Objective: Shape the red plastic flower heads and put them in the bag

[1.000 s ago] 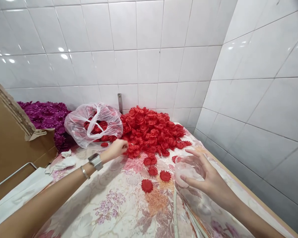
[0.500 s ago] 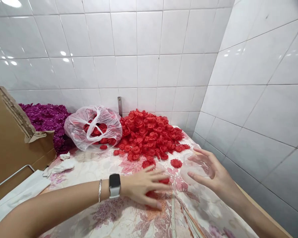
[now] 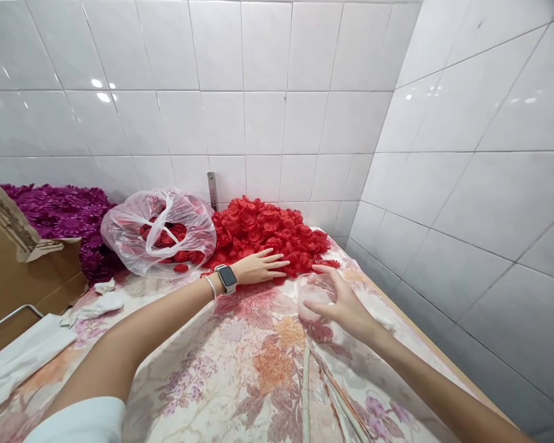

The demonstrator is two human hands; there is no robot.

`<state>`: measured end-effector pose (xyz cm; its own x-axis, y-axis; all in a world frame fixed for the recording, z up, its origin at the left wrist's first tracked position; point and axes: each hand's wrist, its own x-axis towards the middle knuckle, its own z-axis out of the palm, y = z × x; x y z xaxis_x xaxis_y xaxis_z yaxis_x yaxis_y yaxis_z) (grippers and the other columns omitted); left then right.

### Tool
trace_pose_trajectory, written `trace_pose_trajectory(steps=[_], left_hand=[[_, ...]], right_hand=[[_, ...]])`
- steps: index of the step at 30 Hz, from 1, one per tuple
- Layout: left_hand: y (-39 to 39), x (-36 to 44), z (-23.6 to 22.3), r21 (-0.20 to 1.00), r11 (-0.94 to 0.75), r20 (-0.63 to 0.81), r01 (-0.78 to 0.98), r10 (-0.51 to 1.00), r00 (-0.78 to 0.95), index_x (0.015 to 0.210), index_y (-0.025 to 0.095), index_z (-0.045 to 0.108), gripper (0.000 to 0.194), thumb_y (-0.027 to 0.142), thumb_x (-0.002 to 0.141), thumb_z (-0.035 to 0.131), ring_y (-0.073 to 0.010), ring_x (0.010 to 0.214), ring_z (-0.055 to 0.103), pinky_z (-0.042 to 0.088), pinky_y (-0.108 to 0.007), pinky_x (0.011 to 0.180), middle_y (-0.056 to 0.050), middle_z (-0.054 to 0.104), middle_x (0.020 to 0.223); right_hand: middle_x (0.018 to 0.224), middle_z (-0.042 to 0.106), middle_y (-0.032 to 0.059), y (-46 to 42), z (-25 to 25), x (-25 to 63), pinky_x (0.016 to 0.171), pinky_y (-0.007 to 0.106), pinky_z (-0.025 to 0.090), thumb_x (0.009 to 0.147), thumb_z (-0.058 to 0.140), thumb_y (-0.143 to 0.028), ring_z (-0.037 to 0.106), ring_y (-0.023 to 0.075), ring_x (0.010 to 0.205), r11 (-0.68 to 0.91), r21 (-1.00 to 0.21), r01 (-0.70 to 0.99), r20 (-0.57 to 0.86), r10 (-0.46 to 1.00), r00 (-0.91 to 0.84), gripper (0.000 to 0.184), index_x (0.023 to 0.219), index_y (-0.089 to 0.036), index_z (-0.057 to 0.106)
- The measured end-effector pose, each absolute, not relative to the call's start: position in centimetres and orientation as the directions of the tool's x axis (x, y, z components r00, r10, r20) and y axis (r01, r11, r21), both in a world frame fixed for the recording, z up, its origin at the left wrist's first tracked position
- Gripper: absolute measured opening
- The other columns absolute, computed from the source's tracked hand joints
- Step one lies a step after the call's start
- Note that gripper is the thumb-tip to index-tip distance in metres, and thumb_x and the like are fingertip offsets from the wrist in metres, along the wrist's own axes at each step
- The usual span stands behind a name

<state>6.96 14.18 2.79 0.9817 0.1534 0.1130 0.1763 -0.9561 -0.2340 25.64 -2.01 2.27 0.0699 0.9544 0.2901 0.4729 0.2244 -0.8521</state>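
Note:
My left hand point(image 3: 261, 268) lies with its fingers stretched out against the front of the heap of red artificial flower heads point(image 3: 258, 227). Part of the heap is hidden behind it. At the right of the heap, my right hand point(image 3: 346, 301) curves its thumb and fingers around a clear plastic bowl point(image 3: 310, 296). The bowl is see-through and its contents are hard to make out. Thin stem-like strips point(image 3: 332, 387) run along the cloth from below the bowl toward the front.
A clear plastic bag point(image 3: 120, 231) with more red flower heads stands left of the heap. Beyond it are purple flower heads point(image 3: 60, 215) and a cardboard box point(image 3: 9, 246). Crumpled white paper point(image 3: 102, 303) lies on the floral tablecloth point(image 3: 203, 375). Tiled walls border the back and right.
My left hand has moved forward to the heap; the loose red flower heads in front have been swept back. My right hand and the clear bowl have shifted left. The view has turned slightly.

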Motion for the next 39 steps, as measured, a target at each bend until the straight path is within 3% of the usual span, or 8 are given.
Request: trace_pose_trajectory(steps=[10, 18, 25, 29, 32, 36, 39], left_hand=[[11.0, 2.6, 4.1, -0.388, -0.858, 0.198, 0.336, 0.278, 0.940, 0.132, 0.028, 0.037, 0.048, 0.009, 0.088, 0.040, -0.0192, 0.135, 0.020, 0.008, -0.044, 0.112, -0.001, 0.029, 0.146], [7.8, -2.1, 5.0, -0.421, -0.717, 0.323, 0.555, 0.454, 0.831, 0.126, 0.021, 0.046, 0.038, 0.015, 0.088, 0.041, -0.0251, 0.126, 0.038, 0.024, -0.045, 0.106, -0.009, 0.047, 0.134], [6.2, -5.0, 5.2, -0.367, -0.628, 0.391, 0.686, 0.565, 0.726, 0.122, 0.020, 0.050, 0.036, 0.020, 0.087, 0.044, -0.0267, 0.120, 0.044, 0.029, -0.046, 0.102, -0.010, 0.052, 0.129], [6.1, -6.2, 5.2, -0.310, -0.555, 0.407, 0.772, 0.656, 0.635, 0.114, 0.018, 0.056, 0.030, 0.018, 0.086, 0.046, -0.0263, 0.117, 0.047, 0.032, -0.043, 0.100, -0.010, 0.054, 0.127], [6.5, -7.5, 5.3, -0.244, -0.440, 0.430, 0.864, 0.750, 0.503, 0.101, 0.014, 0.062, 0.024, 0.017, 0.087, 0.043, -0.0270, 0.103, 0.056, 0.043, -0.040, 0.086, -0.014, 0.063, 0.110], [7.8, -9.5, 5.4, -0.155, -0.290, 0.395, 0.944, 0.858, 0.328, 0.082, 0.010, 0.063, 0.022, 0.015, 0.087, 0.042, -0.0244, 0.080, 0.063, 0.049, -0.036, 0.068, -0.012, 0.065, 0.082], [9.5, -10.6, 5.4, -0.101, -0.321, 0.292, 0.942, 0.895, 0.337, 0.095, 0.012, 0.059, 0.017, 0.025, 0.087, 0.050, -0.0178, 0.085, 0.061, 0.050, -0.037, 0.075, -0.006, 0.063, 0.095]], right_hand=[[0.117, 0.055, 0.0096, 3.5, 1.3, 23.7, 0.091, 0.038, 0.040, 0.066, 0.064, -0.025, 0.052, 0.0243, 0.109, 0.261, -0.813, 0.520, 0.328, 0.944, 0.040, 0.054, 0.115, -0.020, 0.042], [0.119, 0.053, 0.0113, 4.2, 1.5, 24.0, 0.087, 0.040, 0.042, 0.065, 0.065, -0.029, 0.053, 0.0270, 0.106, 0.207, -0.805, 0.557, 0.286, 0.956, 0.059, 0.059, 0.118, -0.021, 0.039], [0.109, 0.058, 0.0111, 3.8, 0.7, 22.4, 0.083, 0.039, 0.046, 0.067, 0.063, -0.028, 0.059, 0.0254, 0.097, 0.220, -0.804, 0.553, 0.281, 0.959, 0.026, 0.058, 0.119, -0.019, 0.040], [0.117, 0.055, 0.0104, 3.4, 0.5, 22.3, 0.088, 0.042, 0.043, 0.064, 0.067, -0.029, 0.054, 0.0268, 0.107, 0.250, -0.800, 0.546, 0.321, 0.946, 0.036, 0.062, 0.118, -0.023, 0.040], [0.125, 0.049, 0.0111, 2.9, 0.9, 22.4, 0.093, 0.046, 0.040, 0.060, 0.072, -0.035, 0.048, 0.0289, 0.114, 0.303, -0.788, 0.536, 0.392, 0.918, 0.057, 0.067, 0.118, -0.024, 0.040], [0.120, 0.051, 0.0107, 2.3, 1.7, 22.8, 0.093, 0.045, 0.040, 0.071, 0.062, -0.042, 0.051, 0.0257, 0.109, 0.384, -0.774, 0.503, 0.516, 0.844, 0.150, 0.052, 0.115, -0.025, 0.041], [0.111, 0.055, 0.0097, 2.1, 1.8, 23.0, 0.090, 0.044, 0.043, 0.075, 0.056, -0.042, 0.054, 0.0239, 0.101, 0.421, -0.771, 0.477, 0.566, 0.797, 0.212, 0.040, 0.108, -0.024, 0.044]])
